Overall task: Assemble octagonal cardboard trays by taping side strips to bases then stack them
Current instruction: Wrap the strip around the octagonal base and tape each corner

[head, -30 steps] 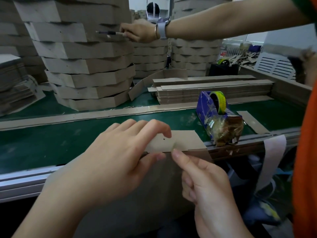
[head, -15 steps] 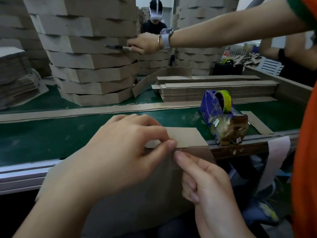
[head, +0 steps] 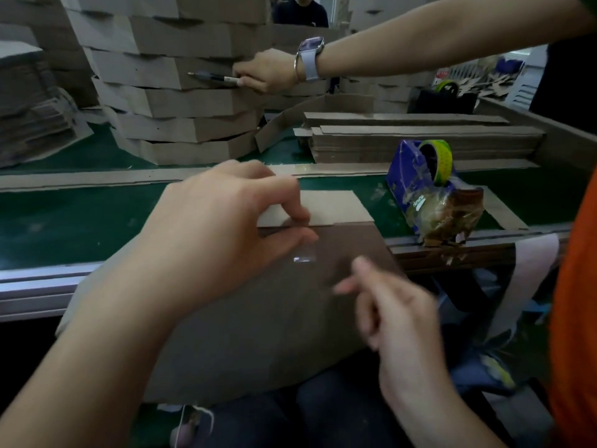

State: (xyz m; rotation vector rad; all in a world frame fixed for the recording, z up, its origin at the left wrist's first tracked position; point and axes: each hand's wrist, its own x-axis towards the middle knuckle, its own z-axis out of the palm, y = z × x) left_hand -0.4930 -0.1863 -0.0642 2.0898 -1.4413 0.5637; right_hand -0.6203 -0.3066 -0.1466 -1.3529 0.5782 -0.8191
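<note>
At the centre of the frame, the left hand [head: 226, 227] pinches the side strip [head: 332, 208] between thumb and forefinger, keeping its tab against the upper edge of the cardboard base [head: 258, 318], which leans from the person's lap up to the rim of the green desk [head: 80, 221]. A small piece of clear tape [head: 305, 255] sits on the base just below the thumb. The right hand [head: 397, 312], blurred, hovers to the lower right of the tape, fingers loose and gripping nothing. Right of the strip stands a blue tape dispenser [head: 429, 195]; finished trays [head: 181, 101] are stacked at upper left.
</note>
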